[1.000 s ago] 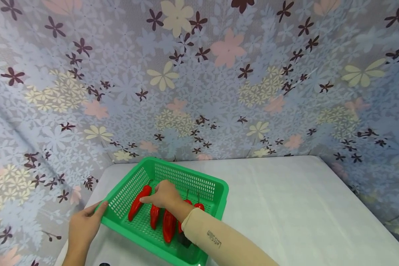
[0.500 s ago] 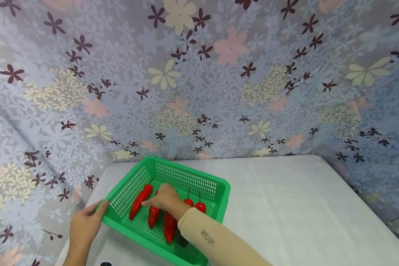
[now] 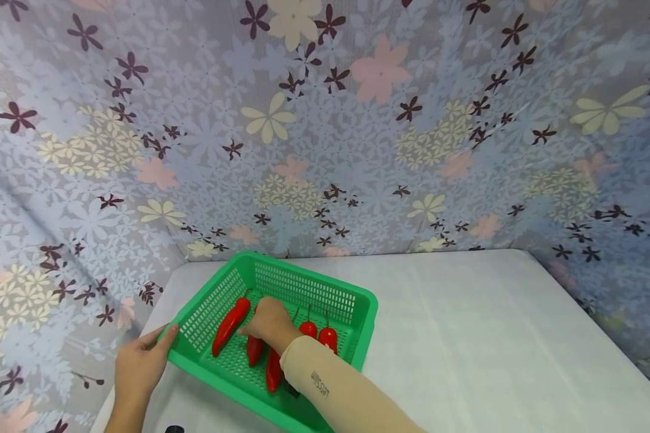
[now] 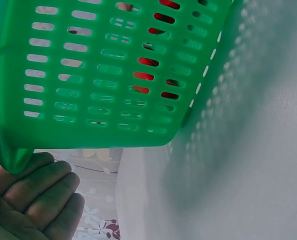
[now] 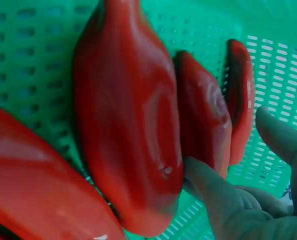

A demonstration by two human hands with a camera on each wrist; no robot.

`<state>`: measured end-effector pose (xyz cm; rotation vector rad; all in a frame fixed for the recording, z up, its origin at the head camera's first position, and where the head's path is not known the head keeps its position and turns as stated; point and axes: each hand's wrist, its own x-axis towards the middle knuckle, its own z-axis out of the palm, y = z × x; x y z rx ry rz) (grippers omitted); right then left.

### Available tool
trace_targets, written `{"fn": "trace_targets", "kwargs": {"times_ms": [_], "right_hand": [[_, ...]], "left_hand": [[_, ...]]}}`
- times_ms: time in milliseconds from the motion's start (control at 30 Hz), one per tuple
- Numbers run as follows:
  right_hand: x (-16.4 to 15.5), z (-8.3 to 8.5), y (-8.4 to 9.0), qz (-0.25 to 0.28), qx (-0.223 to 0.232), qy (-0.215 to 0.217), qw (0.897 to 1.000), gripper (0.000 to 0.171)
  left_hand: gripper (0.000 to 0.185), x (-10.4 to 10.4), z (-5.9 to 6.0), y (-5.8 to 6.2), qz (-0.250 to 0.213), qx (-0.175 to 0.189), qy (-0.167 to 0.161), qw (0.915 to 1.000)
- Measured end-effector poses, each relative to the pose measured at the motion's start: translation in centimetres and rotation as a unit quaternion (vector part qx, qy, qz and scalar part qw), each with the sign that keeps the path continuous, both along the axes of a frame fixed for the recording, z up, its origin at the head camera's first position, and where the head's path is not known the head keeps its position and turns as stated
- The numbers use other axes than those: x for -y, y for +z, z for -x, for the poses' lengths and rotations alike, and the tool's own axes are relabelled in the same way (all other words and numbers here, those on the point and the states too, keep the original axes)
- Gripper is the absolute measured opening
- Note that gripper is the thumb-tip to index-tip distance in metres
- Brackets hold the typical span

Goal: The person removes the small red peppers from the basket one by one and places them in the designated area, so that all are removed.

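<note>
In the head view, a green plastic basket [image 3: 216, 386] holds several red peppers in a row. My left hand [image 3: 141, 364] grips its left corner, thumb over the rim; the left wrist view shows the fingers [image 4: 43, 187] beneath the rim. My right hand [image 3: 271, 322] reaches inside, over the peppers. In the right wrist view its index finger [image 5: 203, 177] sits between a large pepper [image 5: 128, 120] and a smaller pepper [image 5: 203, 110], touching them. The thumb [image 5: 281, 132] is spread apart, near the outermost pepper [image 5: 241, 100]. Nothing is pinched between them.
Two peppers with stems, one [image 3: 308, 329] beside the other [image 3: 328, 337], lie on the basket's right side. Something black [image 3: 290, 390] shows partly under the right sleeve [image 3: 336, 385]. The basket stands on a white-covered table [image 3: 466, 337] against a floral cloth wall [image 3: 325, 150].
The right forearm has swung left, covering more of the basket's front. The right thumb has drawn a little away from the leftmost pepper. The left hand keeps its hold on the rim.
</note>
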<state>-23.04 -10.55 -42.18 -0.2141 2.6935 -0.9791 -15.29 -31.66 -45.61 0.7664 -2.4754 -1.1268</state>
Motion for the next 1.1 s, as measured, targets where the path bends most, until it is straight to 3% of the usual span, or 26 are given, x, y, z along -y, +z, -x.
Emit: {"fn": "trace_targets", "kwargs": {"times_ms": [267, 367, 567, 867, 1100], "right_hand": [[0.7, 0.2, -1.0, -0.051, -0.045, 0.016, 0.998, 0.039], [0.8, 0.2, -1.1, -0.069, -0.051, 0.024, 0.996, 0.031], [0.4, 0.2, -1.1, -0.057, -0.039, 0.019, 0.997, 0.023], [0.1, 0.8, -1.1, -0.055, -0.044, 0.020, 0.997, 0.025], [-0.4, 1.1, -0.4, -0.021, -0.034, 0.023, 0.999, 0.026]], "left_hand": [[0.059, 0.0, 0.0, 0.1, 0.010, -0.012, -0.004, 0.9999], [0.059, 0.0, 0.0, 0.1, 0.010, -0.008, -0.004, 0.9999], [0.060, -0.1, 0.1, 0.1, 0.007, -0.004, 0.002, 1.0000], [0.061, -0.1, 0.1, 0.1, 0.004, -0.003, 0.003, 1.0000], [0.061, -0.2, 0.1, 0.1, -0.004, -0.001, 0.010, 0.9999]]}}
